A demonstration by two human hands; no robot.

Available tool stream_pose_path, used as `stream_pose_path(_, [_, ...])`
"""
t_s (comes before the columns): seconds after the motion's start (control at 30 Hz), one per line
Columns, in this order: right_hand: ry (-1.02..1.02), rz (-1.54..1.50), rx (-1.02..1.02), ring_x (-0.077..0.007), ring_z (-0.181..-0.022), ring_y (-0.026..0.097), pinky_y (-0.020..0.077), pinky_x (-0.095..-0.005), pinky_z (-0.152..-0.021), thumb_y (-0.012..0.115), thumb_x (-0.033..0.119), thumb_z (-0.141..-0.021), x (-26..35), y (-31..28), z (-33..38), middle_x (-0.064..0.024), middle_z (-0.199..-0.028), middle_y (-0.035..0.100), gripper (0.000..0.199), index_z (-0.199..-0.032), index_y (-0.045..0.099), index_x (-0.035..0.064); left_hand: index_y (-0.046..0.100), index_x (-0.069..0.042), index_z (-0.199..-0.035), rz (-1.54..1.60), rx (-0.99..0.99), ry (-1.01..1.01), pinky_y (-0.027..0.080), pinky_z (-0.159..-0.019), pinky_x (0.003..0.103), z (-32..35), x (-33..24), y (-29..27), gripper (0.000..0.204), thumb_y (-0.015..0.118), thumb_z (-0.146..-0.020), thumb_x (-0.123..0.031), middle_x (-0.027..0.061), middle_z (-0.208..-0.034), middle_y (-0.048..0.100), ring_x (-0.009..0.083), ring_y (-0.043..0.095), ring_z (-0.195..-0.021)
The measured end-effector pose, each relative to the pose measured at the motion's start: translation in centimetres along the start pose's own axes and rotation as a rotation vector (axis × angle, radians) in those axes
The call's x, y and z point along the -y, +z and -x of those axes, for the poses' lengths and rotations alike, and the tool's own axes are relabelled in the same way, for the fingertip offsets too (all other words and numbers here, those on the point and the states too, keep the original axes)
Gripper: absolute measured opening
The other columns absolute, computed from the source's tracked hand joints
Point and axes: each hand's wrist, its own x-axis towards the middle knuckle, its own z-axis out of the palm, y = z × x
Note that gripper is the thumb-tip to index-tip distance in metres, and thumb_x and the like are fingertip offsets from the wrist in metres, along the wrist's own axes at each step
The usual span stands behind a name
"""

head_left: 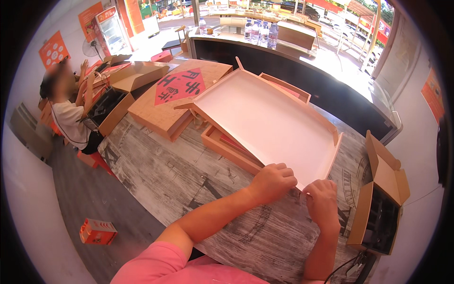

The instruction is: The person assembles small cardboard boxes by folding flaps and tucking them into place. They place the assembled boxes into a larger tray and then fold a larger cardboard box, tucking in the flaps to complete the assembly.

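A large shallow box lid (pixel 269 116), white inside with brown cardboard edges, lies tilted and open side up across the table. Its side flaps stick out at the corners. My left hand (pixel 274 183) is closed at the lid's near edge, fingers curled over it. Just right of it, my right hand (pixel 322 202) pinches the near corner. Under the lid sits a brown cardboard box base (pixel 222 146), mostly covered, with something red showing inside.
A closed brown box (pixel 146 106) with a red diamond label stands at the left. Open cardboard boxes with dark contents stand at far right (pixel 378 208) and far left (pixel 111 102). Another person (pixel 71 113) works at the far left. Bottles (pixel 262 33) stand on the counter behind.
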Motion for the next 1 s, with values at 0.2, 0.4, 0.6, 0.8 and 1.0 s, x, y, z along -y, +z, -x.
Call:
stream_pose_path(0.2, [-0.058, -0.03, -0.017, -0.0243, -0.094, 0.065, 0.0456, -0.0494, -0.109, 0.077, 0.005, -0.082, -0.7, -0.3, -0.3, -0.0001, -0.085, 0.068, 0.01, -0.08, 0.072, 0.0126, 0.067, -0.014, -0.08, 0.079, 0.006, -0.016, 0.056, -0.071, 0.04, -0.4, -0.2, -0.7, 0.006, 0.073, -0.083, -0.012, 0.0014, -0.086, 0.068, 0.0255, 0.067, -0.084])
stream_pose_path(0.4, [-0.07, -0.044, -0.016, -0.0232, -0.095, 0.066, 0.0445, -0.0535, -0.112, 0.079, 0.006, -0.081, -1.2, 0.4, -0.4, 0.0006, -0.088, 0.07, 0.01, -0.083, 0.072, 0.0127, 0.068, -0.014, -0.08, 0.069, 0.034, -0.027, 0.056, -0.072, 0.04, -0.4, -0.2, -1.0, 0.008, 0.075, -0.084, -0.014, 0.0022, -0.086, 0.069, 0.0252, 0.067, -0.085])
stream_pose_path(0.6, [-0.027, -0.053, -0.06, -0.0234, -0.094, 0.066, 0.0443, -0.0536, -0.112, 0.078, 0.007, -0.085, 0.0, 1.2, -0.6, 0.0003, -0.089, 0.069, 0.01, -0.09, 0.073, 0.0135, 0.068, -0.013, -0.082, 0.076, 0.017, -0.042, 0.057, -0.073, 0.04, -0.5, 0.0, -1.2, 0.009, 0.077, -0.084, -0.015, 0.0018, -0.087, 0.068, 0.0255, 0.067, -0.085])
stream_pose_path(0.8, [-0.044, -0.083, -0.054, -0.023, -0.093, 0.066, 0.0443, -0.0536, -0.113, 0.077, 0.005, -0.086, 0.0, 1.6, -0.7, 0.0005, -0.087, 0.068, 0.01, -0.09, 0.075, 0.014, 0.07, -0.013, -0.085, 0.072, 0.052, 0.016, 0.057, -0.074, 0.04, -0.4, 0.5, -1.4, 0.009, 0.078, -0.085, -0.015, 0.0003, -0.087, 0.069, 0.025, 0.068, -0.086])
stream_pose_path(1.0, [-0.094, -0.148, -0.01, -0.023, -0.089, 0.067, 0.0456, -0.0535, -0.113, 0.078, 0.004, -0.084, -0.9, 1.2, -0.6, 0.0001, -0.085, 0.068, 0.01, -0.087, 0.075, 0.0141, 0.07, -0.015, -0.081, 0.097, 0.092, 0.049, 0.057, -0.075, 0.04, -0.6, 0.8, -1.8, 0.009, 0.077, -0.084, -0.018, 0.0014, -0.085, 0.068, 0.025, 0.068, -0.085])
